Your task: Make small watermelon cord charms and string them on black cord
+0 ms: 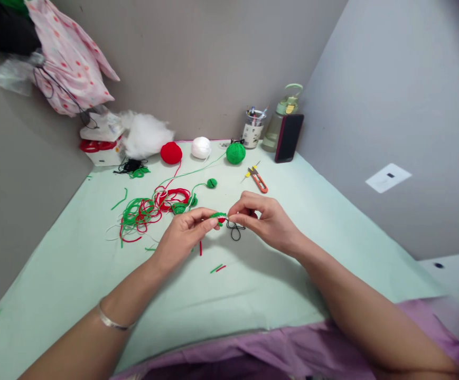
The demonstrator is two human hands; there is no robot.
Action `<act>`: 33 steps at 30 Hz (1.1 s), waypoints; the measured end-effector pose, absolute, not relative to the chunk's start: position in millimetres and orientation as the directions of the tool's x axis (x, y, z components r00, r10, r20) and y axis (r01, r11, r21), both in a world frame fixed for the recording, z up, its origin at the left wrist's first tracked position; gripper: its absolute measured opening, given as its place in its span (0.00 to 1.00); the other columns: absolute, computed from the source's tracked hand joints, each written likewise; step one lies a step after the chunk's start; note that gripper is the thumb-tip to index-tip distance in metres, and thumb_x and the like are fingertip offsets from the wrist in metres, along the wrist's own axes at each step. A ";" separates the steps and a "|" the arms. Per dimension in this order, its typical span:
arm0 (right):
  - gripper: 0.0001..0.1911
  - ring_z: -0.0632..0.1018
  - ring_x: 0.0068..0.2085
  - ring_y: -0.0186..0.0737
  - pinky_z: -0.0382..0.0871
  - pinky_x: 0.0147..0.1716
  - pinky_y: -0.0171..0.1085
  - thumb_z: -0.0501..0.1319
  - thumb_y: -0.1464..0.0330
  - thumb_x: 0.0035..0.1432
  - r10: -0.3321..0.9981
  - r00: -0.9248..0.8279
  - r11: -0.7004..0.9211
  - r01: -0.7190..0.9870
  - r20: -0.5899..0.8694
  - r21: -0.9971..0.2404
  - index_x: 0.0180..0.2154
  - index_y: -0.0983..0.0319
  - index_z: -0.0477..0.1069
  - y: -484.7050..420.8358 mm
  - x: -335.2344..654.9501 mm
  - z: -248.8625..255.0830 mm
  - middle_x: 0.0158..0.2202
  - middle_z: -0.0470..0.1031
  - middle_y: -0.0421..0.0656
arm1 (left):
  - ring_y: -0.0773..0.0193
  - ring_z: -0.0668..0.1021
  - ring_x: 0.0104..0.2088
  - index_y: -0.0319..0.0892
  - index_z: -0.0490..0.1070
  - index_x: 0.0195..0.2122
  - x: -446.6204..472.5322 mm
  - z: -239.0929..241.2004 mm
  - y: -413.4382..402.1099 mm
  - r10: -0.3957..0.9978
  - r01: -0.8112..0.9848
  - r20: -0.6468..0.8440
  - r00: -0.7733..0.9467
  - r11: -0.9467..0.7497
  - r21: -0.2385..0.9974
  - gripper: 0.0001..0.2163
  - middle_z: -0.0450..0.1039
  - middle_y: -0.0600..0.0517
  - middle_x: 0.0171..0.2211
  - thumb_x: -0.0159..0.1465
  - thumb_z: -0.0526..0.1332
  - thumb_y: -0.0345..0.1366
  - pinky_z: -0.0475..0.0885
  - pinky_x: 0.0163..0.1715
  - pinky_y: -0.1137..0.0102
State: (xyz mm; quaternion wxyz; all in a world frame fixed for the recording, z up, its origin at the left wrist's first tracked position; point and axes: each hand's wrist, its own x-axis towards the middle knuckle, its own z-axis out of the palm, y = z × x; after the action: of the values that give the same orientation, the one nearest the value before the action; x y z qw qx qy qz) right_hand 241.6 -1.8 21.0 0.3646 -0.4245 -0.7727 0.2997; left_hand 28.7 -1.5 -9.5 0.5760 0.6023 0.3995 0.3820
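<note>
My left hand (187,229) pinches a small green, white and red crocheted piece (222,218) between thumb and fingers, above the tabletop. My right hand (263,217) is closed in a pinch at the right edge of that piece. What its fingertips grip is too small to make out. A looped strand of black yarn (235,231) hangs just below the right fingertips. Left of my left hand lies a tangle of red, green and white yarn (146,211). Small green crocheted pieces (179,207) rest behind the left fingers, partly hidden. A little green ball (212,183) sits farther back.
Red (171,153), white (201,148) and green yarn balls (235,153) line the back. Orange thread snips (259,180) lie before a pen cup (253,129), bottle (274,126) and phone (289,138). White stuffing (144,134) is back left. Yarn scraps (217,268) lie in front.
</note>
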 end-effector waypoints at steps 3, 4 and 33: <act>0.05 0.65 0.26 0.29 0.59 0.27 0.32 0.65 0.71 0.60 0.886 -0.361 0.435 0.426 0.292 -0.793 0.30 0.63 0.77 -0.6 243.4 22.0 0.27 0.67 0.37 | 0.73 0.61 0.21 0.46 0.75 0.43 29.7 -11.2 -0.8 0.929 -0.007 -0.013 0.369 0.017 1.000 0.10 0.74 0.55 0.31 0.63 0.65 0.42 0.55 0.21 0.72; 0.05 0.66 0.26 0.29 0.59 0.27 0.32 0.65 0.71 0.60 0.889 -0.359 0.426 0.422 0.285 -0.800 0.30 0.63 0.77 -0.4 243.9 22.4 0.27 0.67 0.37 | 0.73 0.60 0.20 0.46 0.75 0.43 29.7 -11.3 -0.6 0.929 -0.017 -0.021 0.370 0.030 0.999 0.10 0.74 0.56 0.30 0.63 0.65 0.42 0.54 0.20 0.72; 0.09 0.78 0.40 0.39 0.70 0.41 0.37 0.57 0.70 0.68 0.767 -0.448 0.639 0.594 0.459 -0.488 0.45 0.61 0.75 -4.5 235.8 8.6 0.42 0.78 0.48 | 0.72 0.63 0.20 0.42 0.70 0.38 39.8 -15.4 -4.2 0.948 0.018 -0.077 0.309 0.075 0.997 0.10 0.70 0.57 0.28 0.62 0.64 0.42 0.57 0.20 0.74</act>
State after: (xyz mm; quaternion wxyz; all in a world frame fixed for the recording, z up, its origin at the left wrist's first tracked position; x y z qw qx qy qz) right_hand 235.8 -4.5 8.6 0.3350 -0.4045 -0.8411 0.1291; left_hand 39.8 -4.2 -15.4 0.5895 0.5540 0.4361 0.3943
